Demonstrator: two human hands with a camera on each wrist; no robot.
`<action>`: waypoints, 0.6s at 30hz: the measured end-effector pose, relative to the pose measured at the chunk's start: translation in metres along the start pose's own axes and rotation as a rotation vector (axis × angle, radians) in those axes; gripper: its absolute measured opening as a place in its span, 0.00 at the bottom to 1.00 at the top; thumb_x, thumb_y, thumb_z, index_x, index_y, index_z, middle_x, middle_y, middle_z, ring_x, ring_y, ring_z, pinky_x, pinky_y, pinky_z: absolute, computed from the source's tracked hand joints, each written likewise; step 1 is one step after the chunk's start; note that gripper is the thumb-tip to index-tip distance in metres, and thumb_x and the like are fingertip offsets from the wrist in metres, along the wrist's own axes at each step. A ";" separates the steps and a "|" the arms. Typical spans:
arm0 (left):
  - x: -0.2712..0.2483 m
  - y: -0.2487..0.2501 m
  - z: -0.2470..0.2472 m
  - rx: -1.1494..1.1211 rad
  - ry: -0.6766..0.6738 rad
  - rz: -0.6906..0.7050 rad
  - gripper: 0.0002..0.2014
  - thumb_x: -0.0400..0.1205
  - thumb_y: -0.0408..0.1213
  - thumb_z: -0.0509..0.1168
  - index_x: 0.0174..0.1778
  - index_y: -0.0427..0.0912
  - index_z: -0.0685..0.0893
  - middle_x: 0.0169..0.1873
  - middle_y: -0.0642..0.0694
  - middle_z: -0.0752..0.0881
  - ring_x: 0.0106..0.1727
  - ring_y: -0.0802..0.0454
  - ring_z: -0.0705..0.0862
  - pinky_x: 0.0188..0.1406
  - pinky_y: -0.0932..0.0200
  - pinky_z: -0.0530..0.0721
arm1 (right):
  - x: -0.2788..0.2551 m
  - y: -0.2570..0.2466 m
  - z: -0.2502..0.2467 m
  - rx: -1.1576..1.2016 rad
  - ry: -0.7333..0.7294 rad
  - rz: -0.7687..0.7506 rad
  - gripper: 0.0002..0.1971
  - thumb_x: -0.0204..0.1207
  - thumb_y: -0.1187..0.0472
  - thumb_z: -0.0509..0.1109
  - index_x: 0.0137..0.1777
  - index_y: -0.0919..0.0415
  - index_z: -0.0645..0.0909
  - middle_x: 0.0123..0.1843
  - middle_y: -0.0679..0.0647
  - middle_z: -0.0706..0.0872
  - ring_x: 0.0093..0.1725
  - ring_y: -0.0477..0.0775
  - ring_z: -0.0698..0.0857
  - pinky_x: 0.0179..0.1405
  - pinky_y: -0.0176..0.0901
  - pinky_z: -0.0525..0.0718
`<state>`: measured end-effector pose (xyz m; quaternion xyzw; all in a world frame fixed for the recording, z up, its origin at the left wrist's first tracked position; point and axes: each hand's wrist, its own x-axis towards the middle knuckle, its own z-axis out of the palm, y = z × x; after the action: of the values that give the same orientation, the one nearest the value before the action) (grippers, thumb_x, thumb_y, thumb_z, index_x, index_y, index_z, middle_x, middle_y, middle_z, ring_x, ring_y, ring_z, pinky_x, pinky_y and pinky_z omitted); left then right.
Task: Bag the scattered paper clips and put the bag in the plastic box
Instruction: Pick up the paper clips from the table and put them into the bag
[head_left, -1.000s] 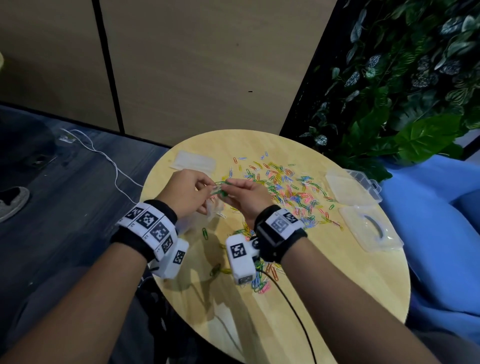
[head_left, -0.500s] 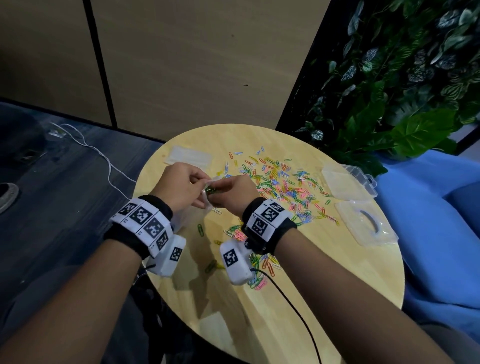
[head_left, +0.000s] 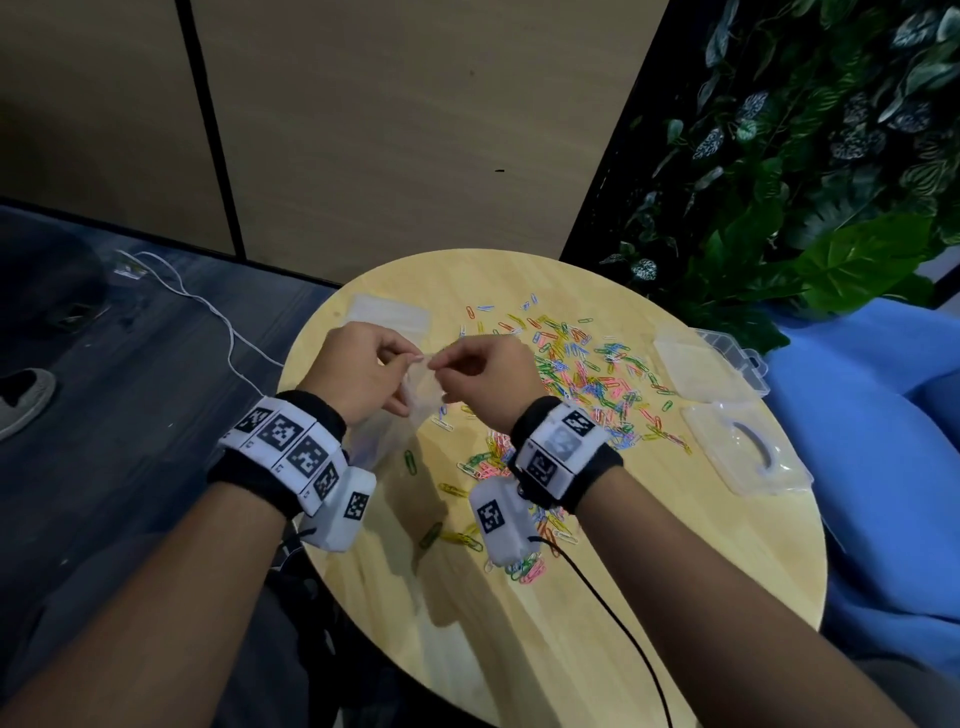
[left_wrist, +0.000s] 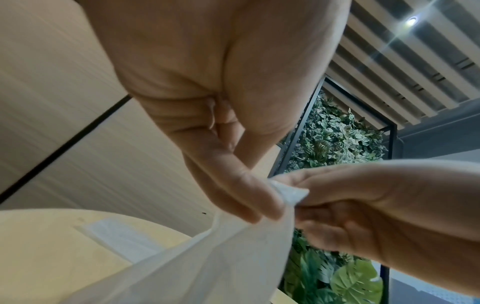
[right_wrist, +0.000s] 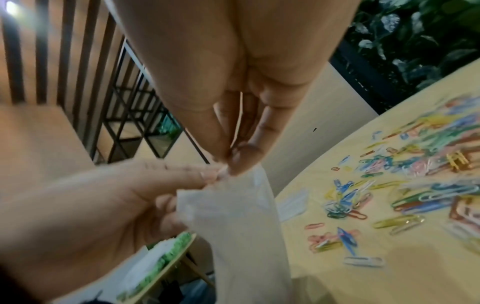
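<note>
A small clear plastic bag (head_left: 415, 397) hangs above the round wooden table (head_left: 649, 597). My left hand (head_left: 363, 371) pinches its top edge and my right hand (head_left: 483, 374) pinches the same edge right beside it. In the left wrist view the bag (left_wrist: 221, 257) drapes down from the fingertips (left_wrist: 270, 207) of my left hand. The right wrist view shows the bag (right_wrist: 241, 222) held between both hands' fingertips. Several coloured paper clips (head_left: 587, 364) lie scattered over the table, with more (head_left: 524, 569) under my right wrist. The clear plastic box (head_left: 709, 361) sits open at the table's right edge.
The box's lid (head_left: 745, 452) lies flat on the table by the box. Another flat clear bag (head_left: 389, 314) rests at the table's far left. Green plants (head_left: 810, 171) stand behind on the right, blue fabric (head_left: 883, 441) lies to the right, and a white cable (head_left: 208, 306) runs over the dark floor.
A second ago my right hand held green clips at the bag's mouth. Now no clips show in its fingers, and both hands pinch the bag's top edge, raised slightly.
</note>
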<state>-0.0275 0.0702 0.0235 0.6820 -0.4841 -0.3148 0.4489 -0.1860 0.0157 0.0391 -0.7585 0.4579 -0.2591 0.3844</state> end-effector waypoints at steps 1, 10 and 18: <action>0.002 -0.002 -0.004 0.005 0.036 -0.005 0.04 0.85 0.31 0.70 0.50 0.37 0.90 0.34 0.40 0.89 0.24 0.48 0.91 0.28 0.55 0.92 | -0.003 0.002 -0.002 0.048 0.024 -0.009 0.07 0.74 0.70 0.72 0.40 0.60 0.90 0.35 0.55 0.91 0.32 0.52 0.91 0.38 0.49 0.92; 0.005 -0.008 -0.018 0.046 0.087 -0.026 0.06 0.85 0.33 0.69 0.51 0.35 0.91 0.32 0.43 0.89 0.24 0.49 0.91 0.30 0.55 0.93 | -0.059 0.058 0.063 -0.856 -0.664 -0.399 0.25 0.79 0.53 0.63 0.72 0.68 0.75 0.74 0.69 0.72 0.72 0.69 0.72 0.67 0.60 0.77; 0.002 -0.008 -0.013 0.074 0.037 -0.033 0.06 0.85 0.32 0.69 0.51 0.37 0.91 0.31 0.44 0.88 0.23 0.52 0.90 0.27 0.60 0.91 | -0.111 0.107 0.021 -1.187 -0.584 -0.452 0.31 0.81 0.47 0.48 0.81 0.59 0.68 0.82 0.58 0.71 0.77 0.66 0.75 0.70 0.69 0.74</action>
<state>-0.0127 0.0730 0.0216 0.7116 -0.4758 -0.2912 0.4271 -0.2729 0.0917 -0.0657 -0.9556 0.2308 0.1759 -0.0509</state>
